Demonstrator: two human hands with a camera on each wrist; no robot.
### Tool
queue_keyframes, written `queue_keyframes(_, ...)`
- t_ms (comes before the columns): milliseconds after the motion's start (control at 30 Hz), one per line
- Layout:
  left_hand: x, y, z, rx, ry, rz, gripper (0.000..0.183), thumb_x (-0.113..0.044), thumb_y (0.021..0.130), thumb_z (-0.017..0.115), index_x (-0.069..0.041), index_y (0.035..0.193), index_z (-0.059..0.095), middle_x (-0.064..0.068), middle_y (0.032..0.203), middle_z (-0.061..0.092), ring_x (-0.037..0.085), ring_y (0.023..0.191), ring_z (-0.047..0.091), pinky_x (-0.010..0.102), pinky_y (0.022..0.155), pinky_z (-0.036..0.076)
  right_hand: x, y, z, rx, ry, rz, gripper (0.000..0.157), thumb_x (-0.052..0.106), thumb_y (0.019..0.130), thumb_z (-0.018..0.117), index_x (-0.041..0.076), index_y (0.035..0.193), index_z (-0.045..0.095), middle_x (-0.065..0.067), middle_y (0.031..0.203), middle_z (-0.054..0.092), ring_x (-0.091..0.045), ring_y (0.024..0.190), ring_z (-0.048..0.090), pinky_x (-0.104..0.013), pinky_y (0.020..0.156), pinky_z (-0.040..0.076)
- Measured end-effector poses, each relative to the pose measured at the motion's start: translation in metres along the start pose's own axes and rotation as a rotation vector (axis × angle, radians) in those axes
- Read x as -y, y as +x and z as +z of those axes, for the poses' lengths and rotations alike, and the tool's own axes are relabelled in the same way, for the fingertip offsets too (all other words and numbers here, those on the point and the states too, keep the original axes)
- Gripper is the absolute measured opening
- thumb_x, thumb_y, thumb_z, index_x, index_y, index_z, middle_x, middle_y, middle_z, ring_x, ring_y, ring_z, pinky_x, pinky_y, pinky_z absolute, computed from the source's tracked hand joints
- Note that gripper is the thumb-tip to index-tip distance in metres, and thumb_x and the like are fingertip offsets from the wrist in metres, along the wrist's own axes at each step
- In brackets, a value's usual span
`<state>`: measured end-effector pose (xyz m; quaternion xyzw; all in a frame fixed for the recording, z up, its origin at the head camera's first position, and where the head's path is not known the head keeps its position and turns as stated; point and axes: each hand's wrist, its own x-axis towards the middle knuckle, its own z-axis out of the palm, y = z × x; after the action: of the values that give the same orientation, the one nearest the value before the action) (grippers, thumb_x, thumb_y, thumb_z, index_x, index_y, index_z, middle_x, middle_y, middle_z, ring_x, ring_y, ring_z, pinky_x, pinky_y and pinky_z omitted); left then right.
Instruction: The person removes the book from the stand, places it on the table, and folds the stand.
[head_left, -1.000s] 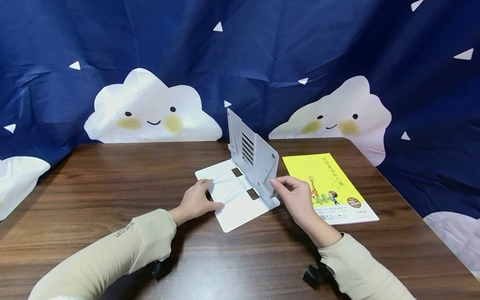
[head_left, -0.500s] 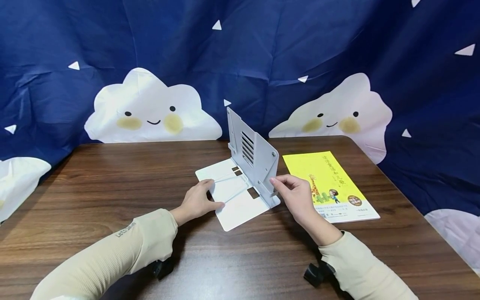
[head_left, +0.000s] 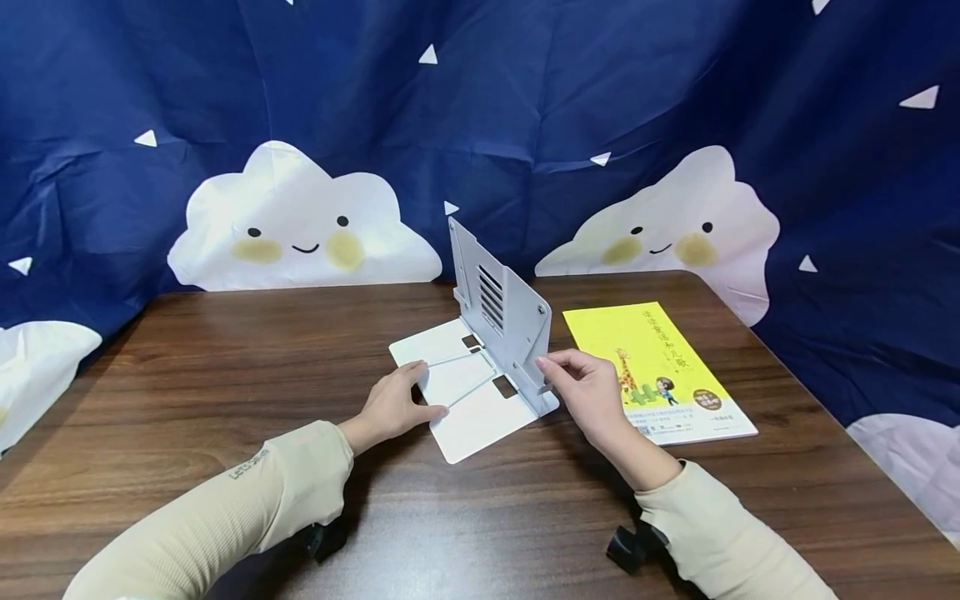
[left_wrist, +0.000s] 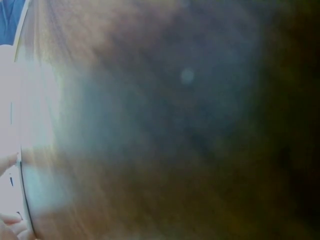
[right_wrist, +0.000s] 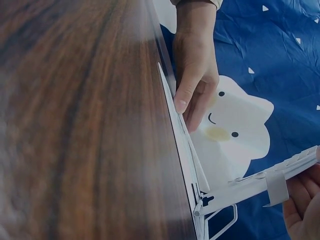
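A white metal folding book stand [head_left: 498, 292] stands on the table with its slotted panel raised and its base plate [head_left: 487, 425] lying flat. My left hand [head_left: 392, 402] holds the base's left edge, thumb and fingers spread to either side of a middle flap [head_left: 457, 375]. The right wrist view shows that flap tilted slightly up from the base, near the left hand [right_wrist: 195, 75]. With thumb and fingertips, my right hand [head_left: 592, 396] pinches the panel's lower right edge by a small clip. In the left wrist view only fingertips [left_wrist: 7, 227] show.
A yellow picture book [head_left: 652, 375] lies to the right of the stand, behind my right hand. The brown wooden table [head_left: 225, 358] ends at a blue curtain [head_left: 487, 100] printed with white clouds. Black wrist-camera mounts sit under both sleeves.
The flap's outline on the base plate shows more clearly than a second ago. Both hands keep nearly the same places on the stand, and the view has shifted slightly.
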<state>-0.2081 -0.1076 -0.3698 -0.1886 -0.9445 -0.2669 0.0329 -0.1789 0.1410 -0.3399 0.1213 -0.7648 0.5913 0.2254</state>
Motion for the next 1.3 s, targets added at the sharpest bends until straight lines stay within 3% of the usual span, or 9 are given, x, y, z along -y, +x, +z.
queue_keyframes(267,0.0,0.0,0.0,0.008,-0.013,-0.016,0.072,-0.033,0.071,0.069,0.006,0.124,0.04,0.019,0.127,0.039,0.032,0.115,0.036,0.041,0.091,0.033,0.01,-0.002,0.0,0.006,-0.022,0.041,0.012,0.007,0.077,0.064,-0.005,0.079,0.066,-0.013,0.074,0.063,-0.007,0.059,0.048,-0.018,0.05,0.04)
queue_keyframes(367,0.0,0.0,0.001,0.008,-0.018,-0.015,0.072,-0.033,0.071,0.069,0.006,0.124,0.04,0.019,0.127,0.039,0.032,0.115,0.036,0.041,0.091,0.032,0.008,-0.003,0.0,0.016,0.012,0.005,0.013,0.009,0.078,0.063,-0.004,0.08,0.066,-0.012,0.074,0.063,-0.008,0.059,0.048,-0.018,0.05,0.04)
queue_keyframes(600,0.004,0.0,0.003,-0.001,-0.035,-0.012,0.074,-0.034,0.07,0.069,0.005,0.125,0.039,0.019,0.128,0.038,0.032,0.116,0.035,0.041,0.092,0.031,-0.073,0.009,0.003,-0.009,-0.02,-0.096,0.014,0.026,0.077,0.065,0.013,0.08,0.069,0.0,0.073,0.063,-0.008,0.058,0.049,-0.018,0.046,0.039)
queue_keyframes(667,0.006,0.0,0.004,-0.005,-0.043,-0.011,0.075,-0.035,0.07,0.07,0.005,0.125,0.039,0.018,0.128,0.038,0.031,0.116,0.035,0.04,0.093,0.031,-0.064,0.007,0.003,-0.001,0.008,-0.095,0.011,0.021,0.077,0.065,0.01,0.079,0.069,-0.002,0.073,0.063,-0.009,0.059,0.051,-0.019,0.047,0.04)
queue_keyframes(900,0.01,0.002,0.0,0.009,-0.147,-0.04,0.072,-0.036,0.07,0.069,0.003,0.124,0.042,0.018,0.127,0.04,0.028,0.117,0.035,0.039,0.093,0.031,0.001,-0.002,0.001,0.017,0.043,-0.022,0.013,0.008,0.077,0.064,-0.005,0.078,0.065,-0.01,0.073,0.063,-0.006,0.061,0.051,-0.017,0.051,0.041)
queue_keyframes(1133,0.002,0.011,-0.016,0.053,-0.334,-0.157,0.072,-0.041,0.074,0.064,0.004,0.125,0.041,0.017,0.126,0.041,0.026,0.115,0.037,0.037,0.092,0.033,0.006,-0.003,0.003,0.019,0.033,0.01,0.01,0.002,0.077,0.063,-0.007,0.08,0.065,-0.013,0.077,0.063,-0.005,0.063,0.053,-0.017,0.053,0.043)
queue_keyframes(1300,-0.022,0.025,-0.035,-0.024,-0.525,-0.158,0.062,-0.034,0.078,0.062,0.004,0.123,0.043,0.017,0.123,0.044,0.026,0.113,0.04,0.034,0.091,0.034,0.005,-0.003,0.003,0.011,0.027,0.002,0.008,0.003,0.076,0.064,-0.005,0.078,0.066,-0.013,0.075,0.063,-0.007,0.063,0.053,-0.017,0.052,0.043)
